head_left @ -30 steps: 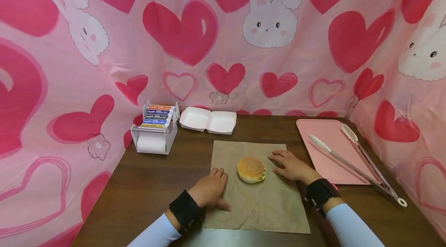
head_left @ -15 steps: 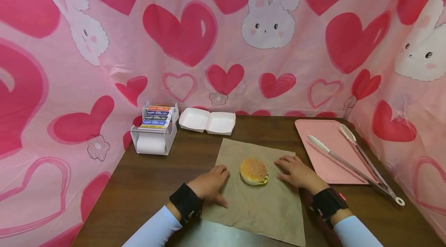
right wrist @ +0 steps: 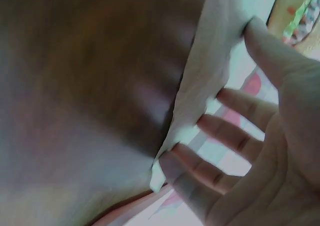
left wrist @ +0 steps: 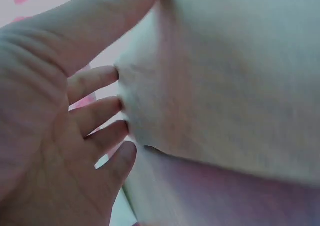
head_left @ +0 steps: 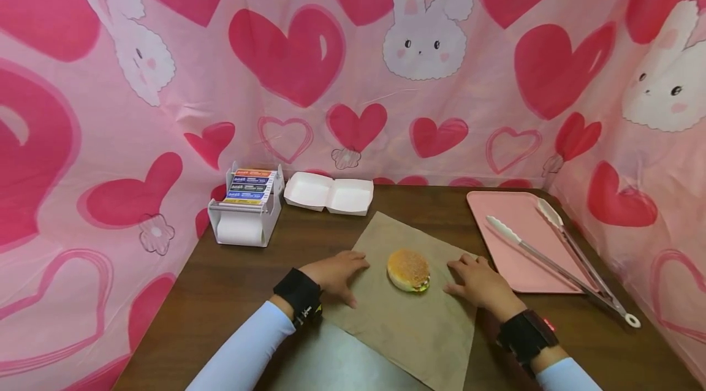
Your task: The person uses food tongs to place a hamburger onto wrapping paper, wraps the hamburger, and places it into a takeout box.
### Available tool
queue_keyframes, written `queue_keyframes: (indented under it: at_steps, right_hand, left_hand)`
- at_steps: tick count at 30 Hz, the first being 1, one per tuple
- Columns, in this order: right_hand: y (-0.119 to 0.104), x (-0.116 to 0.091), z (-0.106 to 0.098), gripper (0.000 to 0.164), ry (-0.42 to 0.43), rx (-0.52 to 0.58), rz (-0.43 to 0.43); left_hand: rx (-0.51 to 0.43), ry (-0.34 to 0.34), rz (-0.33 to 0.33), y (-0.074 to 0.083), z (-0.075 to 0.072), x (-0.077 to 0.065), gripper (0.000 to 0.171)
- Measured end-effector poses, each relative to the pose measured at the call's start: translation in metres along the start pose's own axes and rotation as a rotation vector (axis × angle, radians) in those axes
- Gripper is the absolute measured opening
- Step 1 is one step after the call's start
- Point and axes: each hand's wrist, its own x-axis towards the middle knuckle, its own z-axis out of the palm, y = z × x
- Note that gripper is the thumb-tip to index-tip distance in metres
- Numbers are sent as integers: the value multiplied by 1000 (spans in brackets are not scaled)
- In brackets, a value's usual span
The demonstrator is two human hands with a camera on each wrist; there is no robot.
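Note:
A hamburger (head_left: 408,270) in a sesame bun sits on a sheet of brown paper (head_left: 408,333), which lies turned at an angle on the table. My left hand (head_left: 337,274) touches the paper's left side with spread fingertips and thumb. On the opposite side, my right hand (head_left: 478,284) rests its fingertips on the paper, close beside the hamburger. In the left wrist view, the fingers (left wrist: 100,111) meet the paper's edge without curling round it. The right wrist view shows the right fingers (right wrist: 235,136) spread along the paper, with the hamburger's green filling (right wrist: 300,16) in the corner.
At the back left stands a label dispenser (head_left: 246,204) with a white roll. An unfolded white paper box (head_left: 329,193) sits beside it. To the right, metal tongs (head_left: 559,268) lie across a pink tray (head_left: 529,284). A pink curtain (head_left: 353,72) surrounds the table.
The paper has turned clockwise under both hands, carrying the hamburger slightly right. My left hand has moved forward, and my right hand has moved right and a little back.

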Motion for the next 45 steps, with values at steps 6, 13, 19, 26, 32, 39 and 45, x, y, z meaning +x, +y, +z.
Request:
queue_keyframes:
  at_steps: [6,13,19,26,32,39,45]
  right_hand:
    - [-13,-6,3,65,-12,-22,116]
    - [-27,-9,5,61,8,-38,190]
    - [-32,-13,4,58,13,-52,209]
    - [-33,-12,3,59,12,-55,201]
    - [-32,-10,5,59,4,-58,208]
    - [-30,-9,5,58,-1,-59,206]
    - [-30,-11,2,59,-6,-58,196]
  left_hand:
    - [-38,-36,-25,-3,-9,12,84]
    - [-37,-27,-48,-8,-10,18,95]
    - [-44,-27,-32,-11,-8,16,84]
    - [-64,-30,-40,-10,-7,12,95]
    - [-70,-17,-40,-11,-5,12,97]
    - [-67,-11,-24,-14,-3,12,97]
    - [-64,-12,-21,-15,-3,12,98]
